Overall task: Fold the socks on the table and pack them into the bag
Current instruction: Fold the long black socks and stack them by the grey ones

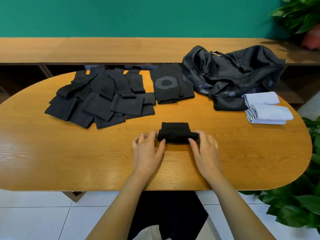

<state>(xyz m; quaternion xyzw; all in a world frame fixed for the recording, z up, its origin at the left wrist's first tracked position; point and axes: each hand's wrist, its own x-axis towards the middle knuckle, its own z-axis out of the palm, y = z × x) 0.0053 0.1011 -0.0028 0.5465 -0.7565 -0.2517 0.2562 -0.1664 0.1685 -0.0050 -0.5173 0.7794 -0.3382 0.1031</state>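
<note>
Both hands (176, 149) on rolled sock (176, 134)

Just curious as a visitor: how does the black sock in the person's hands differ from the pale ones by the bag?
The black sock is dark; the pale socks are light blue-grey. The black sock is gripped at both ends by the left hand and right hand; the pale socks lie untouched, stacked. Both look folded.

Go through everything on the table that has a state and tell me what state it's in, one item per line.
black sock: partly rolled, gripped at both ends
left hand: closed on the sock's left end
right hand: closed on the sock's right end
sock pile: loose, unfolded, overlapping
ring-patterned socks: lying flat, stacked
black bag: slumped, mouth open
light socks: folded, beside the bag
</note>
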